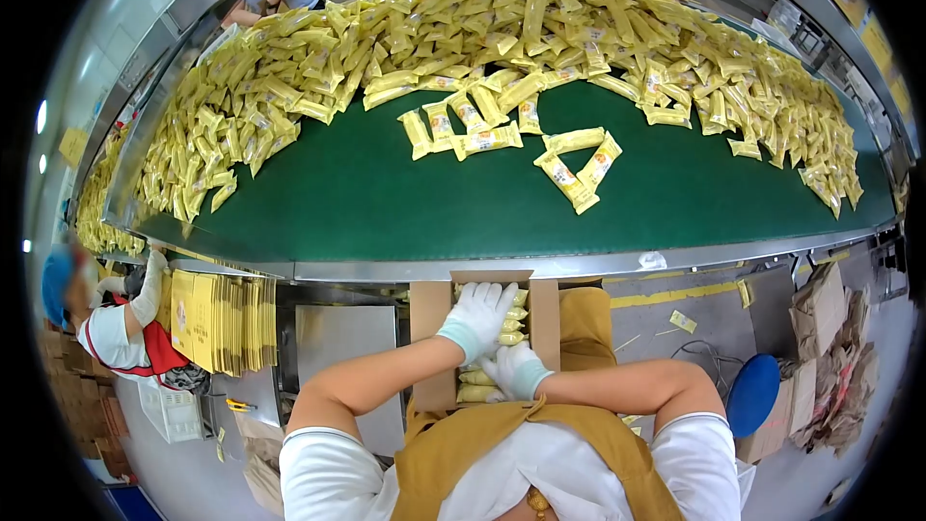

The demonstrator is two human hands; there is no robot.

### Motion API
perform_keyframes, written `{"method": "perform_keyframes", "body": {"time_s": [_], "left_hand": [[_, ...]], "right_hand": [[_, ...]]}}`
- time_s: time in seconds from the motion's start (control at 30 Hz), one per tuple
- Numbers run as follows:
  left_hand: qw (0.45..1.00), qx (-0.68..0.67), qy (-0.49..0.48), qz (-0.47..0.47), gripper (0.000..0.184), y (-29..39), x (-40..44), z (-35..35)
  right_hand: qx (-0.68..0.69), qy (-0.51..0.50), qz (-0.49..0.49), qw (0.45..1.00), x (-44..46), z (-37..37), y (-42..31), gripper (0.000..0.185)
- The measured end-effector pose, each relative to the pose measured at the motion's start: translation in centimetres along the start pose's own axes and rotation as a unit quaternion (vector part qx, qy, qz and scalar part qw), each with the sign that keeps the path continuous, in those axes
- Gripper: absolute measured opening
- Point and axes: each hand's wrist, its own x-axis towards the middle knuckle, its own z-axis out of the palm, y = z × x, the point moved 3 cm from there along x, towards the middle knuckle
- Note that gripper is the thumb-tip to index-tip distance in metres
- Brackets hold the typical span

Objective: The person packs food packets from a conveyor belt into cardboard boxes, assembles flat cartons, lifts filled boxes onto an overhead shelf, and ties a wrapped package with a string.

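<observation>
My left hand (479, 318), in a white glove, reaches into an open cardboard box (431, 314) in front of my body. Its fingers are stretched out and lie over the yellow packets (511, 325) stacked inside. Lower in the same box, my right hand (516, 370), also gloved, rests on the packets with its fingers slightly bent and apart. I see no packet gripped in either hand. More packets (475, 392) show at the near end of the box, below my hands. Parts of the rows are hidden under my gloves.
A green conveyor belt (338, 203) with a metal edge (386, 270) lies beyond the box, heaped with yellow packets (540, 14). A person (125, 328) works at left beside folded yellow cartons (222, 321). A blue stool (753, 396) and brown paper stand right. Gloved hands show across the belt.
</observation>
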Motion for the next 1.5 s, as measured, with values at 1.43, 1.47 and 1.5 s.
{"method": "perform_keyframes", "body": {"time_s": [1.43,1.47,1.5], "left_hand": [[0.999,-0.011,0.029,-0.029,0.047,-7.2,34.0,-9.3],[0.999,-0.003,0.038,-0.005,0.044,-7.5,33.7,-8.9],[0.999,0.004,0.048,0.019,0.042,-7.9,33.3,-8.5]], "right_hand": [[0.076,0.416,0.247,0.872,0.1,-9.5,28.3,0.033],[0.076,0.431,0.222,0.871,-0.8,-8.8,28.2,0.034],[0.076,0.447,0.196,0.869,-1.9,-8.0,28.2,0.035]]}}
